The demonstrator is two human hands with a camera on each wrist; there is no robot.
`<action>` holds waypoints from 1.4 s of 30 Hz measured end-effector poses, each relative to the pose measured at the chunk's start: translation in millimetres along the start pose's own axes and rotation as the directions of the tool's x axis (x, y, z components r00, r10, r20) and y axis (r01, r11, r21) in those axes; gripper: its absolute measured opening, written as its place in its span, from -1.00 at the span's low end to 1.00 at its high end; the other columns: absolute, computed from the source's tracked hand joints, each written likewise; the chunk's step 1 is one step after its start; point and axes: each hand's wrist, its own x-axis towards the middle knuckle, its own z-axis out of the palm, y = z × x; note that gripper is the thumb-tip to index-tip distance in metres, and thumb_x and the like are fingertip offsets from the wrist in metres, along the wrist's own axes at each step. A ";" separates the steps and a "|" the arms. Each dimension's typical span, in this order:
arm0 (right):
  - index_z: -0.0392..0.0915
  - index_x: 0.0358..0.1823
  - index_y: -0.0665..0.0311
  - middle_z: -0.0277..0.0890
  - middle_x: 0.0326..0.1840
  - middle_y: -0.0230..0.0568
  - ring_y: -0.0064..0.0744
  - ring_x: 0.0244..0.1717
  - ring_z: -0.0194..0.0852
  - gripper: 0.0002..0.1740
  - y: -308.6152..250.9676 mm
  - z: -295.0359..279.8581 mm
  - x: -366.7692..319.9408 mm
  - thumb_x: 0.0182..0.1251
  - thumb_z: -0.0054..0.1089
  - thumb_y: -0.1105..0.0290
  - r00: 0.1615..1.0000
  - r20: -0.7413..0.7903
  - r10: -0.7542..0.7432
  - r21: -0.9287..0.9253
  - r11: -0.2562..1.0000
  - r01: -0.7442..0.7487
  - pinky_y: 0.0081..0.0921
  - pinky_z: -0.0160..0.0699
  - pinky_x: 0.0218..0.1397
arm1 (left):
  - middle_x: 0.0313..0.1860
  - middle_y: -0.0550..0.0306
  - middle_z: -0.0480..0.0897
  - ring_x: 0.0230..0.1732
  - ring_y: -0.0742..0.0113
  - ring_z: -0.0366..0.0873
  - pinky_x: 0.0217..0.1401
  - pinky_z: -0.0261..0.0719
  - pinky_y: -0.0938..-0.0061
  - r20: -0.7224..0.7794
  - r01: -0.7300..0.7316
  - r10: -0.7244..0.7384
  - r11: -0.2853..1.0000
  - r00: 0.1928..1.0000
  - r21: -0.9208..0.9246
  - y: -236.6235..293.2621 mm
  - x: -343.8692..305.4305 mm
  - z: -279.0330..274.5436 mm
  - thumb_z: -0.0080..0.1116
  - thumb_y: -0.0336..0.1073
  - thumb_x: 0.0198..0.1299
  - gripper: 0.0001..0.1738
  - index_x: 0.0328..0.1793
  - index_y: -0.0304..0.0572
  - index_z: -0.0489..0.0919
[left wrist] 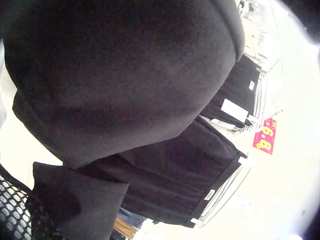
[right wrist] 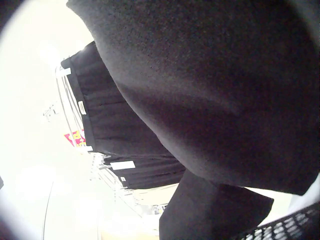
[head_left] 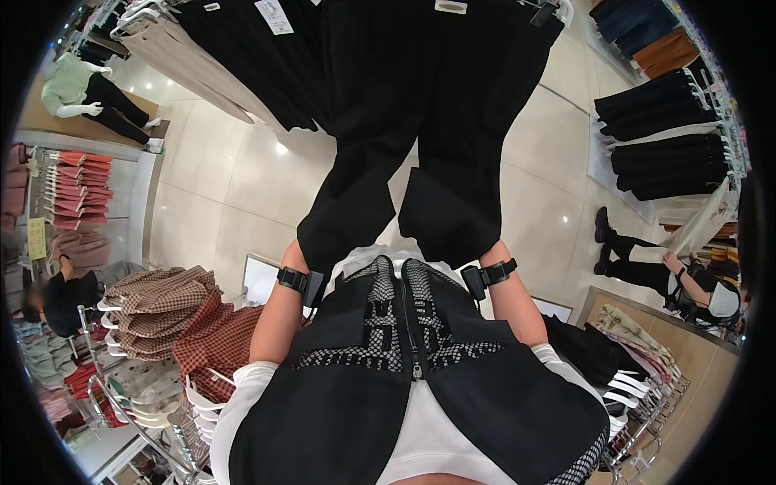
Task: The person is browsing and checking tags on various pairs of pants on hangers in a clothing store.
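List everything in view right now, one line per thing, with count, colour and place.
Trousers: one pair, black, hanging in front
Pale garment: one, beige, hanging upper left
Paper tag: one, white, on black clothing at top
Price sign: one, pink and yellow, right side of left wrist view
Mannequin: one, pale green and black, upper left
Checked clothes: several, brown and red, lower left
Rack clothes: many, mostly black, right
Other people: two, dark-clothed, left and right edges
Floor: one, beige, below
Vest: one, black, worn
Wrist straps: two, black, one per wrist
Forearms: two, bare, below the trousers
Hands: two, colour unseen, hidden by the trousers
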 end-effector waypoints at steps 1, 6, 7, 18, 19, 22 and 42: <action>0.49 0.08 0.30 0.58 -0.10 -0.16 -0.25 -0.23 0.63 -0.55 0.6 -4.8 -0.1 0.18 0.18 0.24 1.000 0.001 0.002 -0.005 1.000 -0.002 -0.34 0.61 -0.18 | 0.07 0.09 0.66 0.03 0.30 0.62 0.07 0.58 0.49 0.000 0.008 -0.008 1.000 1.000 -0.013 1.7 2.2 0.1 0.23 -0.37 0.24 -0.59 0.22 -0.29 0.53; 0.49 0.08 0.30 0.58 -0.10 -0.17 -0.25 -0.23 0.63 -0.55 -2.7 0.3 -0.9 0.19 0.18 0.24 1.000 -0.002 0.003 -0.030 1.000 -0.003 -0.34 0.61 -0.19 | 0.07 0.09 0.66 0.02 0.31 0.63 0.07 0.58 0.49 0.003 0.040 -0.040 0.997 0.999 -0.071 -2.6 -2.7 0.8 0.22 -0.36 0.25 -0.59 0.22 -0.29 0.53; 0.49 0.08 0.30 0.58 -0.10 -0.17 -0.25 -0.24 0.63 -0.55 -8.8 -2.7 7.0 0.19 0.18 0.24 1.000 -0.004 0.003 -0.036 0.999 -0.003 -0.34 0.61 -0.19 | 0.07 0.09 0.66 0.02 0.31 0.63 0.07 0.58 0.49 0.004 0.044 -0.044 0.996 0.999 -0.082 -2.8 -3.9 0.9 0.22 -0.36 0.25 -0.59 0.22 -0.29 0.53; 0.49 0.07 0.30 0.59 -0.11 -0.17 -0.25 -0.25 0.63 -0.56 -46.9 -32.6 9.2 0.19 0.17 0.24 0.994 -0.105 -0.027 -0.208 0.978 0.004 -0.34 0.62 -0.20 | 0.07 0.09 0.66 0.02 0.31 0.63 0.06 0.59 0.49 0.066 -0.019 0.033 0.979 0.997 -0.203 28.2 13.0 22.6 0.21 -0.35 0.26 -0.60 0.21 -0.29 0.53; 0.49 0.07 0.30 0.59 -0.11 -0.17 -0.25 -0.25 0.64 -0.56 -47.0 -43.7 3.4 0.19 0.17 0.24 0.992 -0.119 -0.031 -0.226 0.974 0.003 -0.34 0.62 -0.20 | 0.07 0.09 0.66 0.02 0.31 0.63 0.06 0.59 0.49 0.076 -0.028 0.045 0.977 0.996 -0.213 36.3 15.4 22.8 0.21 -0.35 0.26 -0.60 0.21 -0.29 0.53; 0.49 0.07 0.30 0.59 -0.11 -0.17 -0.26 -0.25 0.64 -0.56 -61.5 -64.5 13.7 0.19 0.17 0.24 0.987 -0.157 -0.039 -0.279 0.960 -0.006 -0.34 0.62 -0.21 | 0.06 0.09 0.66 0.01 0.31 0.63 0.06 0.59 0.49 0.104 -0.048 0.076 0.968 0.992 -0.245 36.0 10.1 18.2 0.21 -0.35 0.26 -0.60 0.21 -0.29 0.53; 0.50 0.05 0.30 0.59 -0.13 -0.18 -0.27 -0.28 0.65 -0.57 -110.6 26.2 38.8 0.20 0.16 0.23 0.958 -0.279 0.065 -0.295 0.944 -0.150 -0.35 0.64 -0.24 | 0.20 -0.26 0.55 0.24 -0.16 0.47 0.34 0.39 0.17 0.094 -0.127 0.240 0.129 0.966 0.983 9.4 96.8 -129.5 -0.01 0.08 0.27 -0.36 0.28 -0.27 0.49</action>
